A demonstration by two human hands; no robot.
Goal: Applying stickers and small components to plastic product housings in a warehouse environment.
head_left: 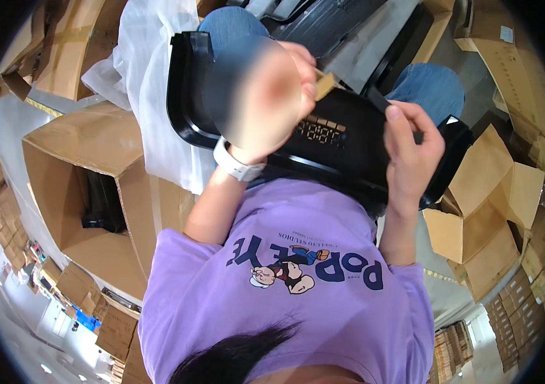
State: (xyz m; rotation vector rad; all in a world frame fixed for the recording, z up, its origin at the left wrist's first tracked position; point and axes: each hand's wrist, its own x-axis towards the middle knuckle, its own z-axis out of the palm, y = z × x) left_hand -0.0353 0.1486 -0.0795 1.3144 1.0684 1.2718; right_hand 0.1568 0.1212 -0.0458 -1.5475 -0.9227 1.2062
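Across my lap lies a long black plastic panel (pixel 362 141) with rounded ends and a raised rim. Small digit-shaped openings (pixel 320 132) and a row of small tan squares show near its middle. My left hand (pixel 272 96), a white band on its wrist, is over the panel's left part with curled fingers. A blur covers part of it, and what it grips is hidden. A small flat tan piece (pixel 325 86) shows right beside its fingers. Over the panel's right part, my right hand (pixel 413 141) pinches a short black strip (pixel 378 98) between thumb and forefinger.
White plastic wrapping (pixel 163 109) hangs at the panel's left end. An open carton (pixel 87 141) with a black part inside stands at left. Another open carton (pixel 487 198) is at right. More black plastic parts (pixel 330 32) lie beyond my knees. Stacked cartons (pixel 519 304) stand farther off.
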